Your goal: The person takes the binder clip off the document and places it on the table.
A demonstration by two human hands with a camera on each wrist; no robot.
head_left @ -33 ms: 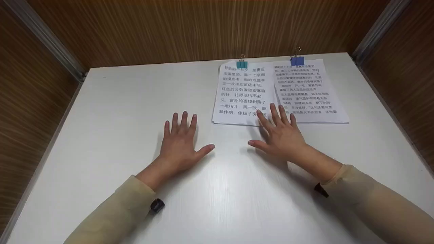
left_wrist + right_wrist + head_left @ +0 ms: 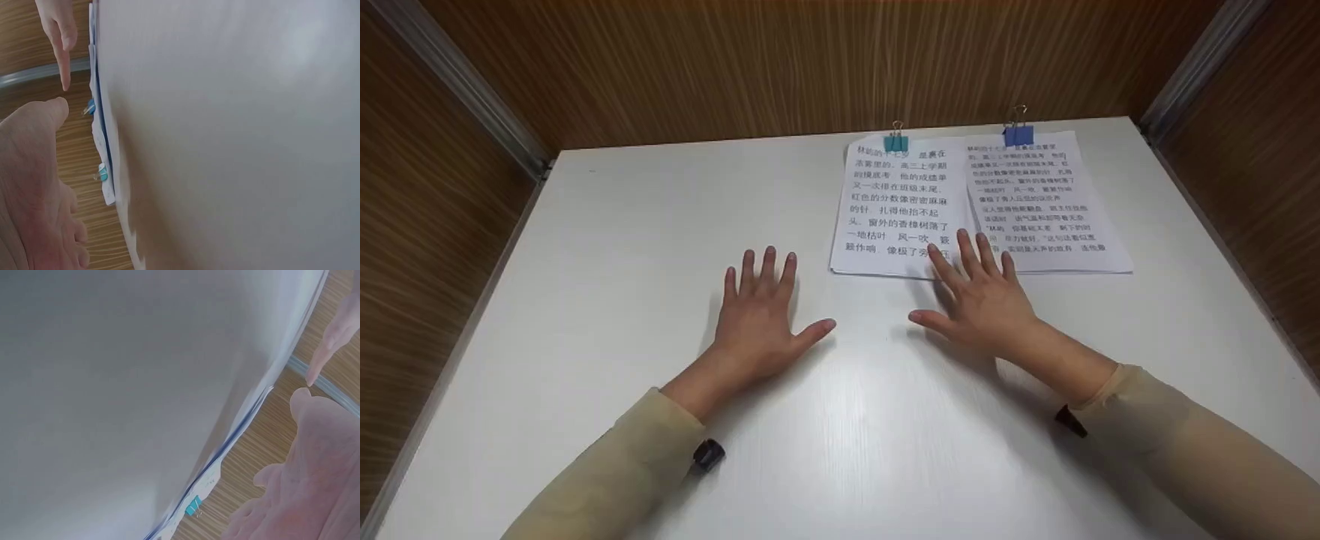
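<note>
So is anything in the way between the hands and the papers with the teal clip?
Nothing visible blocks them. The right hand has fingers over the near edge of the papers, and only bare tabletop shows between them and the left hand.

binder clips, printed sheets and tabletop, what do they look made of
Teal binder clip and blue binder clip: probably coated metal, judging by their coloured bodies and thin, bare-looking wire handles.
Printed sheets: matte white paper, with thin edges and black print.
Tabletop: smooth, semi-gloss white, perhaps laminate or painted board; it reflects a soft glare, but its core isn't visible.
</note>
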